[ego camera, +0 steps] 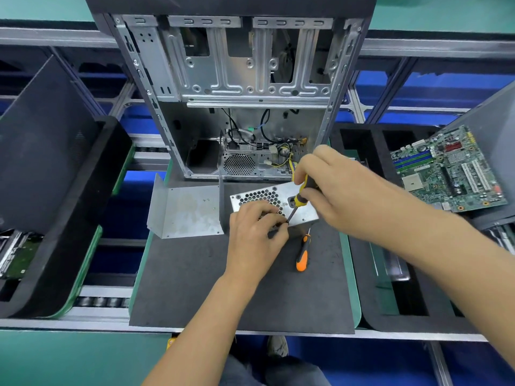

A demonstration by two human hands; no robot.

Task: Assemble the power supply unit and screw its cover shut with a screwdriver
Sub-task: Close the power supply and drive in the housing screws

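My right hand (334,188) grips the yellow-black screwdriver (299,200), tip at the power supply unit (303,211); my left hand (255,235) pinches beside the tip.

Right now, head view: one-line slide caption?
Right hand drives yellow-handled screwdriver into power supply unit; left hand steadies it.

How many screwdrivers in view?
2. One with a yellow-black handle is gripped by the right hand over the power supply; one with an orange handle lies on the mat.
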